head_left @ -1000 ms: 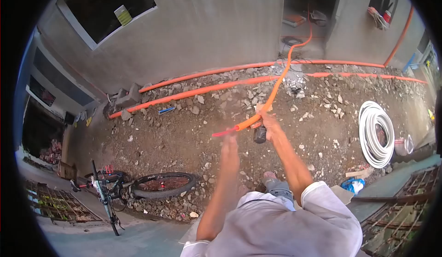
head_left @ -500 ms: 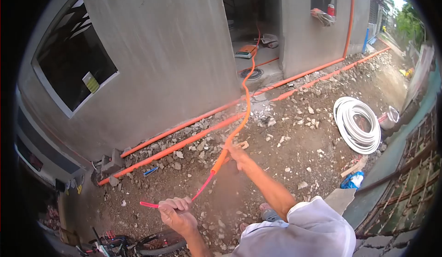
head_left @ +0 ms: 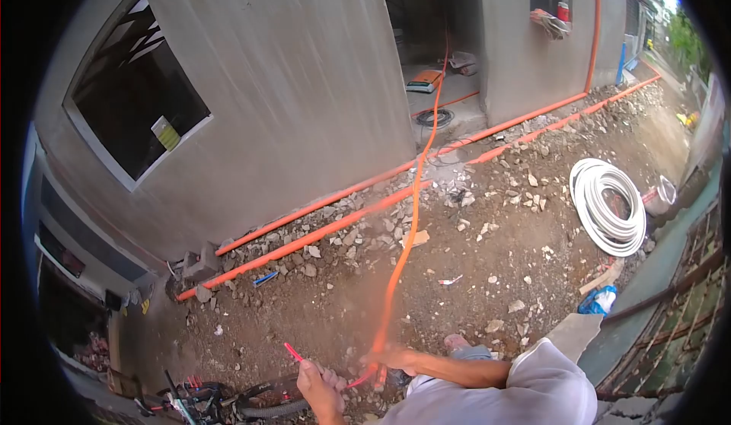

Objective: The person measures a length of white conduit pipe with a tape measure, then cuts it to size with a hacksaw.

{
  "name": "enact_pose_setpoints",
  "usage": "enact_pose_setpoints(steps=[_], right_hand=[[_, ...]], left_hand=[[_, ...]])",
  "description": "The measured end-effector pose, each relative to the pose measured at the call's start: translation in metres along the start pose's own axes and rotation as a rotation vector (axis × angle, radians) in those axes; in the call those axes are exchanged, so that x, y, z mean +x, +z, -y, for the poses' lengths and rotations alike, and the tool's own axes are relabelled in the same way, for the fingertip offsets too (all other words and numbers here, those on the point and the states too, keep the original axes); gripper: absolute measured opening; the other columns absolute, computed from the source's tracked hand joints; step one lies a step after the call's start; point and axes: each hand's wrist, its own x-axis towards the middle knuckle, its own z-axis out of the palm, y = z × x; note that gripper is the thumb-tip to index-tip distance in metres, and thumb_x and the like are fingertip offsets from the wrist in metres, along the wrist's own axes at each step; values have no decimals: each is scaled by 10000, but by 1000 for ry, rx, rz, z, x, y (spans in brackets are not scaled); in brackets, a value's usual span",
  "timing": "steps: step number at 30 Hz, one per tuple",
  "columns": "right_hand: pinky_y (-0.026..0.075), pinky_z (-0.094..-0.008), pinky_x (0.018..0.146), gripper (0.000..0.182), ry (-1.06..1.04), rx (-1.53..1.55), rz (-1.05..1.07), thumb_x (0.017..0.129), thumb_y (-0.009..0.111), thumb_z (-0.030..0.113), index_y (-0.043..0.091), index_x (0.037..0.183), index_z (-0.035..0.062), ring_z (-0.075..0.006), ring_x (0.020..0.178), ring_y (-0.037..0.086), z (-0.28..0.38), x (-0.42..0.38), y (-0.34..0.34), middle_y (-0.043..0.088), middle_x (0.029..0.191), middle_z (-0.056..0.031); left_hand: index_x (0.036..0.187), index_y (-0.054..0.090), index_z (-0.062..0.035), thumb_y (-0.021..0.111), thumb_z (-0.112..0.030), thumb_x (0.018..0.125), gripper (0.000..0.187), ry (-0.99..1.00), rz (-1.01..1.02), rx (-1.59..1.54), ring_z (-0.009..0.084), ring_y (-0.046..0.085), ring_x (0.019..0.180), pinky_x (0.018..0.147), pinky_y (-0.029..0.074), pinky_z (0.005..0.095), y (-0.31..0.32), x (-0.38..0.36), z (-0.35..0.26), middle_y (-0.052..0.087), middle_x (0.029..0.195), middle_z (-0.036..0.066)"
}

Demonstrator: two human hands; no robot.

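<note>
A long orange flexible conduit (head_left: 416, 231) runs from the doorway down to my hands. My right hand (head_left: 390, 356) is closed round it near its lower end, its fingers slightly blurred. Out of that end comes a thin pink tube (head_left: 292, 351), which passes into my left hand (head_left: 321, 384). The fingers of my left hand are wrapped round the tube, and its tip sticks up above them. Both hands are low in the view, in front of my body, a short way apart.
Two orange pipes (head_left: 304, 240) lie along the grey wall (head_left: 289, 67). On the right is a white hose coil (head_left: 585, 212), with a blue bag (head_left: 598, 300) below it. A bicycle (head_left: 228, 404) lies at the bottom left. Rubble covers the ground.
Both hands have moved down, closer to my body, with the conduit drawn straighter. The pink tube's tip now points up instead of left. The view has shifted slightly.
</note>
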Motion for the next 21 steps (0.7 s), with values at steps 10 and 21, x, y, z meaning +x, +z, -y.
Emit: enact_pose_setpoints(steps=[10, 21], right_hand=[[517, -307, 496, 351, -65, 18, -257, 911, 634, 358, 584, 961, 14, -162, 588, 635, -80, 7, -13, 630, 770, -65], [509, -359, 670, 534, 23, -10, -362, 936, 517, 533, 588, 997, 7, -182, 688, 623, -75, -11, -45, 590, 746, -69]], left_hand=[[908, 606, -5, 449, -351, 1000, 391, -102, 649, 700, 133, 518, 711, 652, 433, 300, 87, 119, 103, 557, 759, 40], [1106, 487, -39, 402, -303, 1038, 286, -615, 785, 331, 210, 617, 723, 608, 527, 327, 135, 111, 146, 600, 947, 129]])
